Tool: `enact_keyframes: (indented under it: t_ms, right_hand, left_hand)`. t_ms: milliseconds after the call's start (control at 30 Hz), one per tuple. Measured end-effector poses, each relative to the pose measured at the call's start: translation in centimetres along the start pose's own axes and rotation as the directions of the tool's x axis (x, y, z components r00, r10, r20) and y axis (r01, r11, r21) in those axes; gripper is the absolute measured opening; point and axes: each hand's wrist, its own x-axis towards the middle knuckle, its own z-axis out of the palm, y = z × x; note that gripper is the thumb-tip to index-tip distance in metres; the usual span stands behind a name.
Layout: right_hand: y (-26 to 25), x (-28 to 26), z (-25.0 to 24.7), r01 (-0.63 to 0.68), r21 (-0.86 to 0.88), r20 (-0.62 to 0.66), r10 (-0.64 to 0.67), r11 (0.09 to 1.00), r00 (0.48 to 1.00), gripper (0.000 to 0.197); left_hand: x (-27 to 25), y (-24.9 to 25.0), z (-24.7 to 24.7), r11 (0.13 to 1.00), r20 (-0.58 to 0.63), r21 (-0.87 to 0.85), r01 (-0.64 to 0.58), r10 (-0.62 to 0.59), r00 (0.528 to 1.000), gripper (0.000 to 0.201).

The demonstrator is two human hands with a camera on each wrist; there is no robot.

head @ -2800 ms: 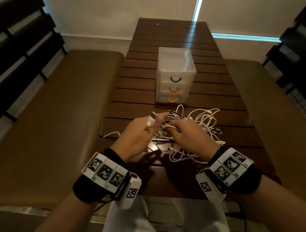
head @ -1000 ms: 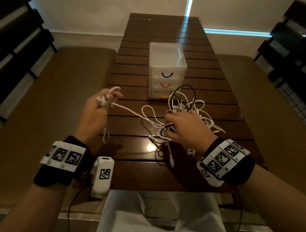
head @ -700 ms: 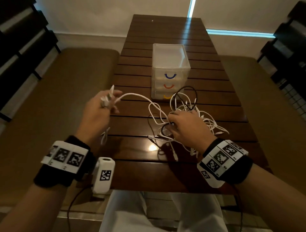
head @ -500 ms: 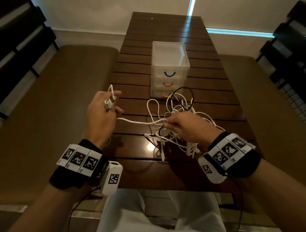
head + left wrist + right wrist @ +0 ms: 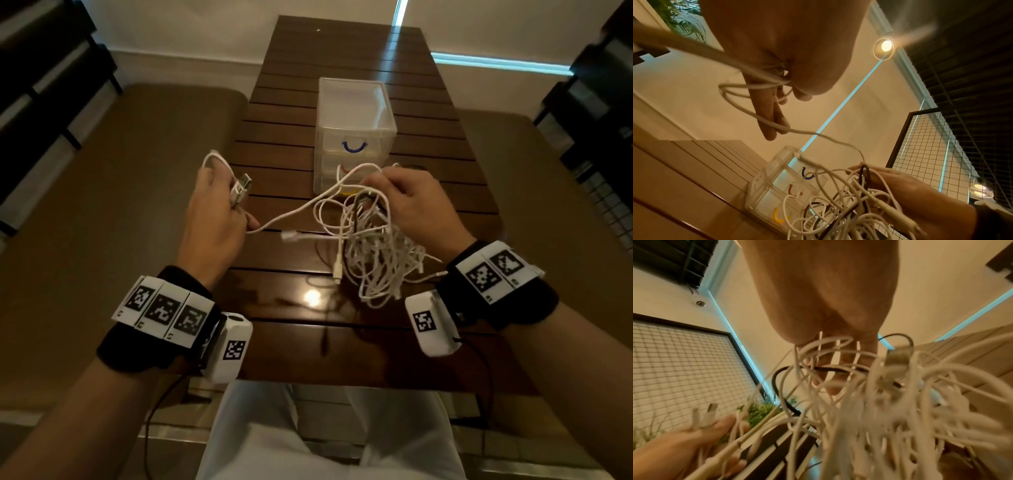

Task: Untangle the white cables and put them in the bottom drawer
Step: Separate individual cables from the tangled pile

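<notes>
My right hand (image 5: 411,202) holds a tangled bunch of white cables (image 5: 380,253) lifted above the wooden table (image 5: 294,329); a black cable (image 5: 785,402) runs through the bunch. My left hand (image 5: 212,219) grips the end of one white cable (image 5: 294,209) with its USB plug (image 5: 241,186) sticking out past the fingers; this cable stretches across to the bunch. Behind the hands stands a clear three-drawer box (image 5: 354,133) with blue, red and yellow handles, its drawers closed. The bottom drawer (image 5: 774,212) has the yellow handle.
Brown benches (image 5: 113,219) run along both sides of the narrow table. Dark shelving stands at the far left and a black wire-mesh rack (image 5: 603,192) at the far right. A wall closes the far end of the table.
My right hand has raised the cable bunch off the table toward the drawers. My left hand has come nearer the middle, still holding its cable end, so the stretched cable hangs slacker.
</notes>
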Motion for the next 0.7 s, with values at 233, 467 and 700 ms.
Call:
enact_keyframes:
  t_ms: [233, 467, 700]
  right_hand:
    - [1.0, -2.1, 2.6, 0.019, -0.045, 0.012, -0.018, 0.999, 1.000, 0.035]
    - [1.0, -2.0, 0.7, 0.025, -0.607, 0.336, 0.228, 0.794, 0.914, 0.034]
    - [0.3, -3.4, 2.9, 0.119, -0.713, 0.271, 0.116, 0.691, 0.955, 0.032]
  left_hand:
    - [-0.5, -0.6, 0.0, 0.996, 0.004, -0.069, 0.057, -0.057, 0.998, 0.041]
    - [-1.0, 0.0, 0.6, 0.977, -0.068, -0.202, 0.064, -0.079, 0.995, 0.029]
    - [-2.0, 3.6, 4.0, 0.972, 0.254, -0.032, -0.233, 0.233, 0.939, 0.038]
